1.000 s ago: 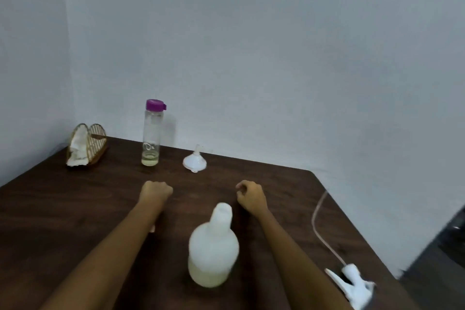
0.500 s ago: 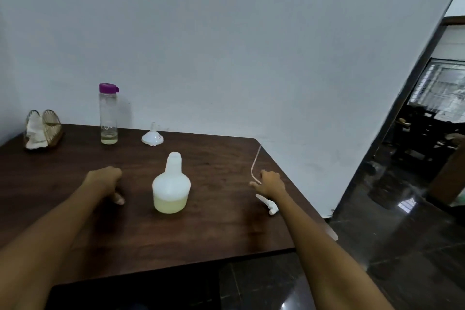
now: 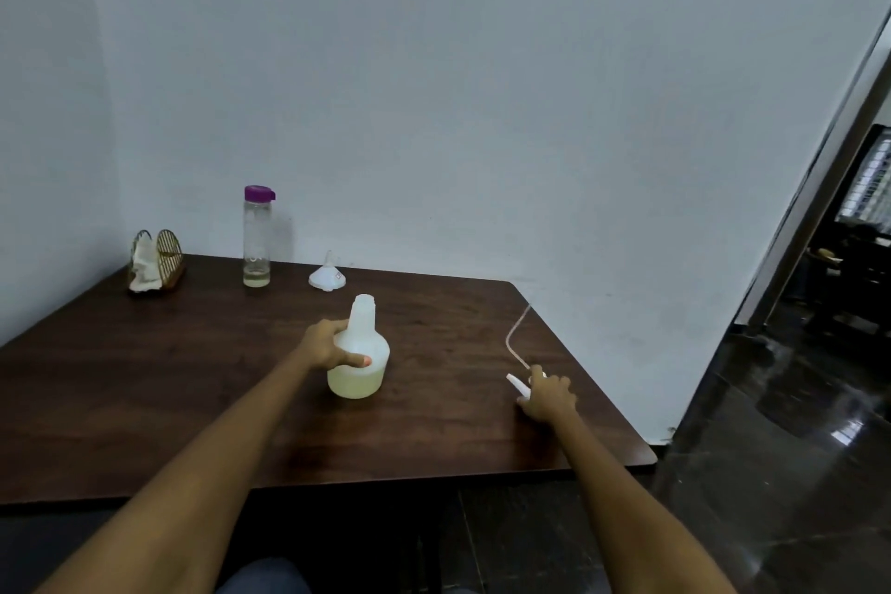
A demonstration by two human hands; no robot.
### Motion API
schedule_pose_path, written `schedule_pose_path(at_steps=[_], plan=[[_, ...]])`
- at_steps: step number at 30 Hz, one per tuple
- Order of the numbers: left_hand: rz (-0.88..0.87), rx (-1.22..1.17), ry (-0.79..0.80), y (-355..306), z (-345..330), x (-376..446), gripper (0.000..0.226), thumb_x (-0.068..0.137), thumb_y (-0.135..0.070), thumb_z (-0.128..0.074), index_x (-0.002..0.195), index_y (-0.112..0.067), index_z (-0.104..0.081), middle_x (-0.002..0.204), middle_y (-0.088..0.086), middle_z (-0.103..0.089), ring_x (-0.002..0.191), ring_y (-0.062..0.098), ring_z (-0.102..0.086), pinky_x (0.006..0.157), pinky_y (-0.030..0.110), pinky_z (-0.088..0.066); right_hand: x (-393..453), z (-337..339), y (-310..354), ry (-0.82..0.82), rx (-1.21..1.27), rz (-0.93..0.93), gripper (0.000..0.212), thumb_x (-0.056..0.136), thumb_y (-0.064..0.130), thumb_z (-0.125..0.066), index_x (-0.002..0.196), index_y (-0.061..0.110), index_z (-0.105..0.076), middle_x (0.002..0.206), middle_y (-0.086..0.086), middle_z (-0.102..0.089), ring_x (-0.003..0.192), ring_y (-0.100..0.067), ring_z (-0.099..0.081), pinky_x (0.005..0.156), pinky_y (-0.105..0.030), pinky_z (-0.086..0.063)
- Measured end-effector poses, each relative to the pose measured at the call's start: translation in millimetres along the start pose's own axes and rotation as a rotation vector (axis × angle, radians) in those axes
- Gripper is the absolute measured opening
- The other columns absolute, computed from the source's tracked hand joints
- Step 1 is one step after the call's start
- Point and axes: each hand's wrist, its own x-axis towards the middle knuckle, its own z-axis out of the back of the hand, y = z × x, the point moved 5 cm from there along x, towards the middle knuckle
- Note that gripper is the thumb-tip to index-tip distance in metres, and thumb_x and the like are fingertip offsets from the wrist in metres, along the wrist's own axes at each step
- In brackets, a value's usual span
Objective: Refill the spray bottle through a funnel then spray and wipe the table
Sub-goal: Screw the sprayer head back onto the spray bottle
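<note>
The left hand (image 3: 328, 347) gripped the open spray bottle (image 3: 359, 364) standing mid-table, while the right hand (image 3: 547, 396), nearer the right edge, curled on the spray head (image 3: 518, 385), its tube (image 3: 516, 333) pointing away toward the wall.

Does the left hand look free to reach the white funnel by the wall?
Probably not yet: the left hand grips the spray bottle. Once released, bare table lies between it and the funnel.
</note>
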Motion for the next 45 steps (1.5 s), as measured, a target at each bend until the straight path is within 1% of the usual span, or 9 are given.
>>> schedule_pose_path(at_steps=[5, 11, 15, 18, 25, 30, 34, 37, 45], plan=[[0.058, 0.012, 0.024, -1.6, -3.2, 0.6, 0.074, 0.076, -0.025, -0.079, 0.141, -0.01, -0.047, 0.142, 0.01, -0.049, 0.131, 0.028, -0.046, 0.108, 0.038, -0.04, -7.3, 1.7, 15.3, -0.118, -0.068, 0.084, 0.037, 0.089, 0.027, -0.053, 0.121, 0.012, -0.041, 0.124, -0.014, -0.056, 0.121, -0.03, -0.041, 0.094, -0.039, -0.041], [0.075, -0.01, 0.043, -0.4, -3.1, -1.7, 0.078, 0.077, -0.027, -0.078, 0.145, -0.013, -0.042, 0.146, 0.008, -0.045, 0.134, 0.027, -0.043, 0.111, 0.039, -0.037, -9.4, 37.0, 46.1, -0.299, 0.629, 0.217, 0.039, 0.092, 0.022, -0.057, 0.12, 0.001, -0.039, 0.111, -0.021, -0.061, 0.098, -0.038, -0.061, 0.078, -0.036, -0.047], [0.083, 0.026, 0.05, -1.5, -1.1, -2.7, 0.077, 0.08, -0.029, -0.075, 0.146, -0.012, -0.039, 0.147, 0.008, -0.043, 0.135, 0.027, -0.042, 0.111, 0.04, -0.036, -1.2, 70.7, 67.7, -0.192, 0.996, 0.204, 0.035, 0.084, 0.004, -0.066, 0.113, 0.001, -0.045, 0.111, -0.018, -0.056, 0.083, -0.027, -0.062, 0.054, -0.024, -0.056], [0.083, 0.059, 0.021, -0.9, -2.2, -1.4, 0.074, 0.082, -0.028, -0.072, 0.145, -0.012, -0.036, 0.146, 0.009, -0.043, 0.134, 0.027, -0.042, 0.111, 0.041, -0.036, 1.4, 92.5, 77.4, -0.133, 1.182, 0.211, 0.029, 0.075, -0.008, -0.071, 0.101, -0.004, -0.058, 0.1, -0.016, -0.058, 0.074, -0.024, -0.062, 0.051, -0.019, -0.058], [0.087, 0.106, 0.023, 1.3, -3.3, 2.2, 0.073, 0.083, -0.032, -0.072, 0.144, -0.013, -0.036, 0.146, 0.008, -0.044, 0.135, 0.029, -0.041, 0.111, 0.045, -0.034, -4.4, 132.1, 75.2, -0.236, 1.356, 0.198, 0.022, 0.065, 0.007, -0.083, 0.073, 0.009, -0.062, 0.067, -0.004, -0.064, 0.053, -0.013, -0.059, 0.053, -0.017, -0.054], [0.086, 0.102, 0.019, 4.0, -4.6, 7.7, 0.073, 0.082, -0.031, -0.072, 0.144, -0.013, -0.037, 0.146, 0.009, -0.044, 0.135, 0.029, -0.041, 0.111, 0.043, -0.035, -4.4, 141.4, 59.8, -0.237, 1.596, 0.173, 0.021, 0.079, 0.014, -0.074, 0.09, -0.001, -0.064, 0.068, -0.011, -0.063, 0.044, -0.009, -0.054, 0.049, -0.017, -0.05], [0.09, 0.102, 0.026, 5.3, -5.6, 9.9, 0.074, 0.082, -0.033, -0.071, 0.145, -0.014, -0.035, 0.146, 0.008, -0.043, 0.136, 0.03, -0.04, 0.111, 0.044, -0.034, -4.0, 144.2, 53.5, -0.177, 1.636, 0.174, 0.025, 0.086, 0.018, -0.067, 0.107, 0.006, -0.061, 0.075, -0.008, -0.063, 0.058, -0.015, -0.056, 0.059, -0.02, -0.054], [0.085, 0.109, 0.028, 5.9, -6.6, 10.3, 0.074, 0.082, -0.033, -0.071, 0.144, -0.014, -0.035, 0.146, 0.008, -0.044, 0.135, 0.029, -0.04, 0.111, 0.044, -0.035, -4.8, 142.0, 57.8, -0.092, 1.663, 0.196, 0.023, 0.087, 0.016, -0.064, 0.109, 0.008, -0.06, 0.073, -0.008, -0.06, 0.057, -0.014, -0.056, 0.053, -0.018, -0.052], [0.082, 0.114, 0.008, 8.1, -6.8, 12.6, 0.072, 0.083, -0.032, -0.072, 0.143, -0.013, -0.037, 0.145, 0.009, -0.045, 0.134, 0.029, -0.041, 0.111, 0.042, -0.035, -6.1, 133.4, 67.9, -0.065, 1.626, 0.163, 0.006, 0.086, 0.011, -0.063, 0.081, 0.014, -0.065, 0.063, -0.005, -0.057, 0.039, -0.007, -0.057, 0.042, -0.015, -0.046]])
